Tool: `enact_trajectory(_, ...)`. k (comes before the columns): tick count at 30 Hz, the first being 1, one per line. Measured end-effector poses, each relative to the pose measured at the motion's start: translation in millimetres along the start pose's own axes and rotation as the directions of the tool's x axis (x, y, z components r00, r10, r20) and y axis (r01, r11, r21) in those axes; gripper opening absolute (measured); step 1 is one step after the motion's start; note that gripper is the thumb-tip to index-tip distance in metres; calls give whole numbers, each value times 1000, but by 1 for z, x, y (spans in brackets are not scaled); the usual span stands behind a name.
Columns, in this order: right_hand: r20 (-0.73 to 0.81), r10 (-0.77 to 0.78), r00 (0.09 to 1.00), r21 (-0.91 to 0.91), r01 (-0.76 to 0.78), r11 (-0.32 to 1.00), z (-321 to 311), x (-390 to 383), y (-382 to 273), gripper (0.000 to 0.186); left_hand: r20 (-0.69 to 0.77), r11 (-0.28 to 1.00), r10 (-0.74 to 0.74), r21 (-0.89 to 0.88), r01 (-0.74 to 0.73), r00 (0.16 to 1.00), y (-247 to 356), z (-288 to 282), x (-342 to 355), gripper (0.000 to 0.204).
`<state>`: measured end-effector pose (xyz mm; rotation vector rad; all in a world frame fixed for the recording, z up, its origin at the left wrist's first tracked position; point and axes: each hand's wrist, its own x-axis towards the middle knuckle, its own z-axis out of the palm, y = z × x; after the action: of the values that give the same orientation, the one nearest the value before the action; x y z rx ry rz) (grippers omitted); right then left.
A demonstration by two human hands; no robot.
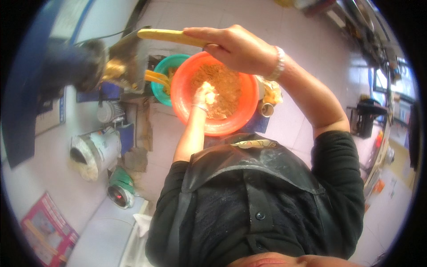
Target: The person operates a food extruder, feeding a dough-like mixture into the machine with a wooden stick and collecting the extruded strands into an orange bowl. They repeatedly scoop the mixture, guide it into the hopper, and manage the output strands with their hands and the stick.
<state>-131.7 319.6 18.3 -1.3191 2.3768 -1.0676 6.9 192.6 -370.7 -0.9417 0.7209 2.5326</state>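
Note:
My left hand (201, 96) reaches down into an orange-red basin (178, 95). Its fingers are closed round a pale yellow, soft-looking clump (210, 95). Brown, crumbly-looking material (227, 91) covers the basin's bottom. Higher up, my right hand (238, 48) grips a yellow stick (171, 36) that points left. The tip of the stick is beside the metal hopper (135, 55) of a machine, where pale yellow bits lie. A bracelet circles my right wrist.
Behind the basin's left side stands a green basin (159, 92) with yellow-brown matter. A yellow-orange chute (156, 77) slants toward it from the machine. A motor (110, 112), a white bucket (101, 149) and a green sack (121, 184) stand left. A cardboard tube (267, 109) is at right.

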Motion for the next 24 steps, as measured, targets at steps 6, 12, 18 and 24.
enact_trajectory(6, -133, 270, 954, 189, -243, 951, -7, -108, 106, 43, -328, 707, 369, 707, -33, 870, -35, -57, 63, 27)
enact_trajectory(12, -288, 543, 789, 412, -410, 813, 19, -223, 192, 47, 3, -606, 202, 786, 123, 979, 0, 18, 56, 64)
enact_trajectory(18, -265, 778, 569, 644, -497, 582, 43, -300, 224, 50, 509, -727, -49, 571, -380, 859, 19, 170, 150, 21)
enact_trajectory(24, -161, 882, 444, 739, -539, 406, 68, -343, 229, 51, 402, -880, -132, 374, -294, 906, -47, 196, 275, 17)
